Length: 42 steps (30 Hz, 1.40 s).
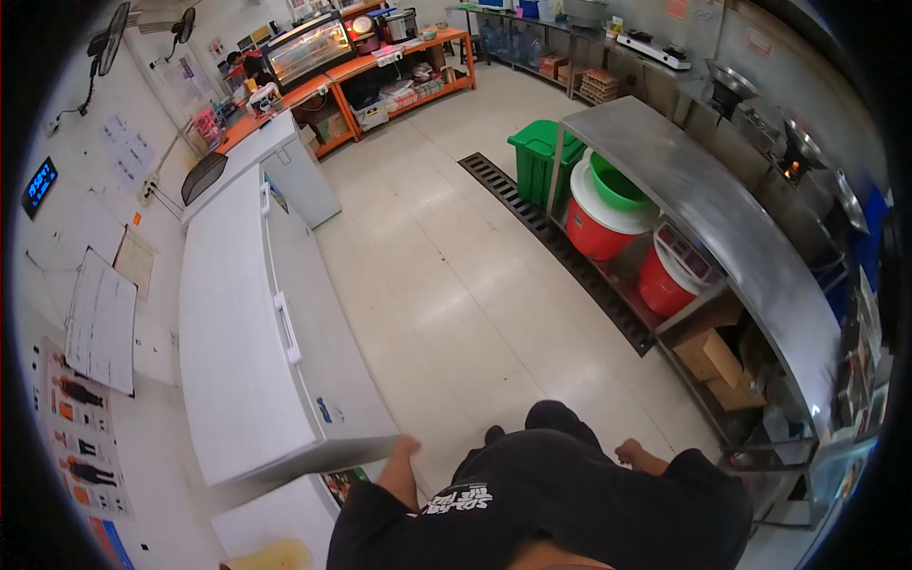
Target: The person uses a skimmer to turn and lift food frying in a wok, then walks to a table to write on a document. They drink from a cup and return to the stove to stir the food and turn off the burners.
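My left hand hangs low at my side, overlapping the front corner of a long white chest freezer in this view. It is small and blurred, and its fingers do not show clearly. On the other side, my right hand is held over the tiled floor with its fingers curled in and nothing visible in them. The steel worktable stands farther to the right. My black shirt fills the bottom middle, with one dark shoe in front of it.
Under the worktable are red drums, a green basin and cardboard boxes. A green bin stands at its far end beside a floor drain grate. Orange counters line the back; a burner flame shows at right.
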### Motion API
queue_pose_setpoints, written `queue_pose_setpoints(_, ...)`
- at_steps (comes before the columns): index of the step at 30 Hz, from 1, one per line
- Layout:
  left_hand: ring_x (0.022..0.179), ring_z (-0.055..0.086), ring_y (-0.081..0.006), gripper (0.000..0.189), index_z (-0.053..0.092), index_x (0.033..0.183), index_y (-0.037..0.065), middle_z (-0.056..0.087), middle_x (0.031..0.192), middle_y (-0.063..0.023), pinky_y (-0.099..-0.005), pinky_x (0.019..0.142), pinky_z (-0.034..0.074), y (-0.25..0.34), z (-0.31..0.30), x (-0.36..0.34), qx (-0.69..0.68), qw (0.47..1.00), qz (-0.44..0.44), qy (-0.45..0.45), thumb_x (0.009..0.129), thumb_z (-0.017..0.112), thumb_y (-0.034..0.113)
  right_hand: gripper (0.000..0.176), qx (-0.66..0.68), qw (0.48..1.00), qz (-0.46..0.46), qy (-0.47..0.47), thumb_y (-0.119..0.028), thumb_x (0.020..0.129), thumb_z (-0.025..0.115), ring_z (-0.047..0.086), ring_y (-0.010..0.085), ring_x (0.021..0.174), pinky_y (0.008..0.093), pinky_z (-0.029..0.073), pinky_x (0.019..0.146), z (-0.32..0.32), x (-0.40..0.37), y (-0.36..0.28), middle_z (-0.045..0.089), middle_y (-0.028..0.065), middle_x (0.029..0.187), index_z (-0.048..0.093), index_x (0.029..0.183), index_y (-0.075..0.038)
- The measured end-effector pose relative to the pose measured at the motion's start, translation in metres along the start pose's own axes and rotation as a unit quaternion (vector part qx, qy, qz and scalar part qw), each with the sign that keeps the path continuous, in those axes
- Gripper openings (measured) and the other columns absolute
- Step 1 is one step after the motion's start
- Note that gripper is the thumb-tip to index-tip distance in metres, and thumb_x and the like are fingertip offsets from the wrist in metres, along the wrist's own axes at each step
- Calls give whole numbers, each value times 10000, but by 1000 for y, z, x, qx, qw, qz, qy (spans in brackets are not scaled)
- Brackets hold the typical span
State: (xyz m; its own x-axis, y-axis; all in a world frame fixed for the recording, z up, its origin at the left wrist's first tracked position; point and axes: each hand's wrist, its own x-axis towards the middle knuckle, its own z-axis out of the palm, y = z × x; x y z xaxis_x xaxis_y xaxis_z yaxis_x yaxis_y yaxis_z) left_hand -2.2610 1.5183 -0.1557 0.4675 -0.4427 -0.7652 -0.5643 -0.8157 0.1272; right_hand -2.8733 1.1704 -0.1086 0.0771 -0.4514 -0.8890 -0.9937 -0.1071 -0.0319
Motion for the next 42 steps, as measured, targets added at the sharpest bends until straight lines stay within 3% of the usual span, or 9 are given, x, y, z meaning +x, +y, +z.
queue_pose_setpoints(3, 858, 599, -322, 312, 648, 851, 38, 626, 905, -176, -419, 736, 477, 46, -207, 105, 108, 966, 121, 201, 770, 456, 271, 146, -274, 882, -365, 112, -199, 711, 566, 627, 181, 704, 323, 498, 617, -14, -7, -16, 662, 63, 771, 687, 756, -131)
queue_pose_setpoints(9, 889, 542, -393, 392, 576, 884, -18, 581, 938, -238, -466, 791, 428, 187, -475, 160, -160, 895, 202, 364, 889, 381, 322, 155, -1, 991, -124, -41, -237, 728, 583, 608, 206, 640, 337, 488, 600, -169, 128, -226, 644, 75, 709, 675, 719, -112)
queue_pose_setpoints(17, 863, 589, -349, 224, 652, 770, -7, 621, 882, -210, -440, 758, 462, 163, -474, 255, 85, 990, 108, 34, 724, 521, 169, 222, -17, 978, -149, -144, -287, 751, 606, 582, 240, 556, 355, 474, 578, -438, 357, -480, 620, 91, 627, 659, 671, -87)
queue_pose_setpoints(20, 810, 606, -333, 221, 676, 784, 85, 633, 852, -171, -436, 730, 471, 96, -425, 299, 142, 985, 86, 54, 740, 534, 249, 222, -181, 887, -338, 257, -236, 690, 624, 609, 258, 592, 378, 494, 592, -578, 365, -641, 613, 128, 598, 631, 592, -37)
queue_pose_setpoints(22, 731, 626, -291, 152, 663, 716, 114, 648, 797, -112, -398, 606, 486, 83, -412, 287, -27, 985, -64, 156, 704, 530, 186, 242, -68, 833, -443, 325, -216, 649, 662, 565, 348, 642, 419, 462, 608, -664, 332, -734, 578, 167, 629, 567, 625, 6)
queue_pose_setpoints(24, 739, 619, -296, 134, 651, 691, 109, 641, 795, -117, -413, 600, 478, 41, -399, 284, 38, 985, 150, 76, 683, 551, 197, 351, -4, 820, -452, 352, -329, 727, 586, 573, 354, 759, 435, 450, 703, -727, 301, -807, 595, 206, 781, 591, 709, 21)
queue_pose_setpoints(28, 826, 598, -306, 216, 651, 766, 76, 627, 876, -147, -415, 690, 462, 52, -493, 375, -164, 975, -116, -99, 731, 524, 247, 353, 36, 867, -375, 327, -331, 775, 547, 588, 345, 715, 427, 457, 642, -788, 318, -879, 602, 187, 739, 587, 659, 0)
queue_pose_setpoints(33, 935, 571, -319, 326, 651, 859, 35, 608, 979, -184, -417, 802, 441, 100, -704, 597, -81, 991, -63, -83, 790, 490, 310, 363, -192, 933, -230, 198, -328, 794, 462, 606, 331, 777, 422, 478, 702, -748, 440, -834, 621, 187, 801, 607, 695, -11)
queue_pose_setpoints(42, 851, 576, -368, 265, 585, 840, -2, 607, 874, -209, -435, 742, 462, 341, -1271, 900, -124, 918, 119, 357, 807, 495, 245, 291, 179, 983, 30, 19, -264, 768, 487, 595, 348, 776, 442, 464, 682, -798, 440, -871, 612, 200, 824, 605, 759, 2)
